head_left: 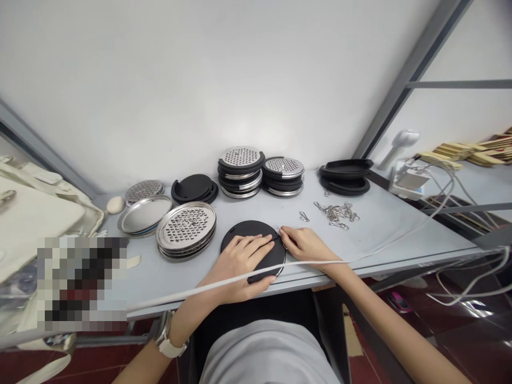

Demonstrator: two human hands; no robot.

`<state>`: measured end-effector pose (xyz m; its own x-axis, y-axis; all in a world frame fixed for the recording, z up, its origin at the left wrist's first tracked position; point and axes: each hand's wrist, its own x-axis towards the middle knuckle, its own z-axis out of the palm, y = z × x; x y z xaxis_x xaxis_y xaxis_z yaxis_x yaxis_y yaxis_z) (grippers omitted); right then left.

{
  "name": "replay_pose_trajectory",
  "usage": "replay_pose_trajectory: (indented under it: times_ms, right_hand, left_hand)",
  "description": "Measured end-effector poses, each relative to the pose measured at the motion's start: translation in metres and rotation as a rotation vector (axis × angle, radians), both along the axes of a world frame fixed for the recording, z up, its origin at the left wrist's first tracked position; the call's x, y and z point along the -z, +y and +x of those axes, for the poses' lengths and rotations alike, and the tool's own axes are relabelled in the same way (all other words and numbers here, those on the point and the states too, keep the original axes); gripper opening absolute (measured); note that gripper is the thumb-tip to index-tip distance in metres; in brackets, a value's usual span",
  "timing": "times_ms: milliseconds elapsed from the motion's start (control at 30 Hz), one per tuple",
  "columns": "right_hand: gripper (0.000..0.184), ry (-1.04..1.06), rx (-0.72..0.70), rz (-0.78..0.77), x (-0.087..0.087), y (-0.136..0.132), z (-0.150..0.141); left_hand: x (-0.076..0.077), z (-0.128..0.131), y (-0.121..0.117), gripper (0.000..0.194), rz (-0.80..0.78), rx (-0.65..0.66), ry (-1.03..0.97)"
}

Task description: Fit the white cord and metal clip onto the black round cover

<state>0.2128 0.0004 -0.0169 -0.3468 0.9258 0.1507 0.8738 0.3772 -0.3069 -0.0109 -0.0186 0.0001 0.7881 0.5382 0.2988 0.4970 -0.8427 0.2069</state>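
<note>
A round black disc (pixel 248 232) lies flat on the grey table (pixel 384 229) near its front edge. My left hand (pixel 240 264) rests on top of the disc with fingers spread flat, thumb hooked under its front rim. My right hand (pixel 306 244) is at the disc's right edge, fingertips pinched on a small metal clip (pixel 277 231) at the rim. A white cable (pixel 320 263) runs across both wrists.
Perforated steel discs (pixel 186 226) and plain steel plates (pixel 144 214) are stacked at left. Assembled black-and-steel stacks (pixel 241 170) and black discs (pixel 344 176) stand at the back. Loose metal clips (pixel 338 212) lie at right. A white bag (pixel 36 213) is far left.
</note>
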Motion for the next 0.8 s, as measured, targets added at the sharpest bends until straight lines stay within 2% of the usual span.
replay_pose_trajectory:
  times_ms: [333, 800]
  right_hand:
    - [0.037, 0.077, -0.018, -0.014, -0.0018, -0.0013, 0.0016]
    - [0.035, 0.039, -0.008, -0.001, -0.0008, -0.0008, 0.0010]
  left_hand:
    - [0.0012, 0.0006, 0.0029, 0.058, 0.024, -0.069, 0.027]
    - [0.0017, -0.0016, 0.0045, 0.060, 0.010, -0.030, -0.012]
